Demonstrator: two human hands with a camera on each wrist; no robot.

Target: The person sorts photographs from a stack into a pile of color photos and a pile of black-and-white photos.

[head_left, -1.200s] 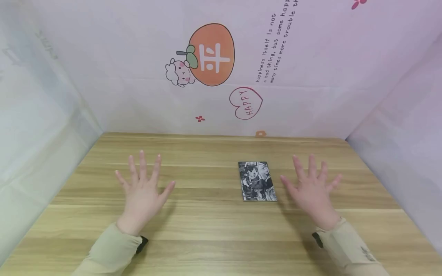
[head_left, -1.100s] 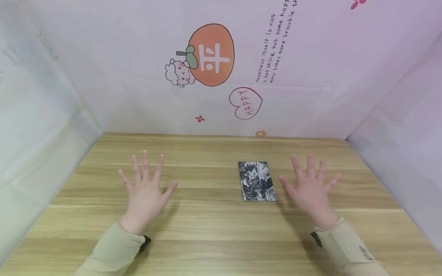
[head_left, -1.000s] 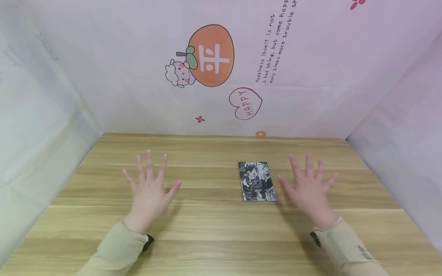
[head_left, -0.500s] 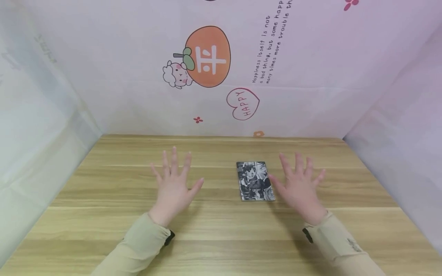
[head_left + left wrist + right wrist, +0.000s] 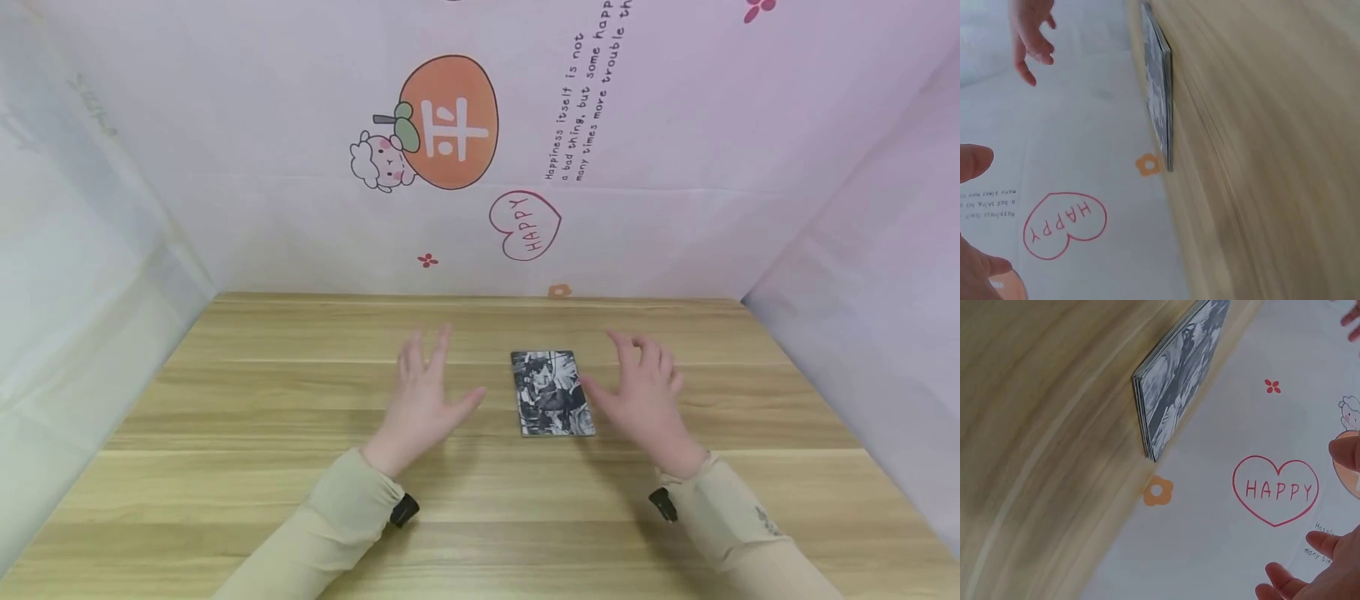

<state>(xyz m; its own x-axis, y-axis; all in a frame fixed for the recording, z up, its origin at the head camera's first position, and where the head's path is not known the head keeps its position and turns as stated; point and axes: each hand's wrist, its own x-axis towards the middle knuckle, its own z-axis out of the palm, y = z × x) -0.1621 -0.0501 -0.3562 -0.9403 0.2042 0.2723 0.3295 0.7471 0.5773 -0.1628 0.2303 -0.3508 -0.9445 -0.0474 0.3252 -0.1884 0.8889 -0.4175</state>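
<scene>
A thin stack of cards (image 5: pixel 553 393) with a black-and-white picture on top lies flat on the wooden table; its layered edges show in the left wrist view (image 5: pixel 1163 87) and the right wrist view. To its left, my left hand (image 5: pixel 422 404) hovers over the table, thumb spread away from the fingers, holding nothing. My right hand (image 5: pixel 641 398) is just right of the stack, fingers slightly bent, its thumb tip close to the stack's right edge. Whether that thumb touches the stack is hard to tell from the head view, but the wrist views show a gap.
The wooden table (image 5: pixel 465 550) reaches back to a white cloth wall (image 5: pixel 300 225) printed with an orange fruit, a heart and lettering. More white cloth hangs on the left (image 5: pixel 82 317) and right (image 5: pixel 862 275) sides.
My left hand has moved right, toward the stack of cards, and its fingers have drawn together. My right hand has shifted slightly left and its fingers have bent. The stack stays put.
</scene>
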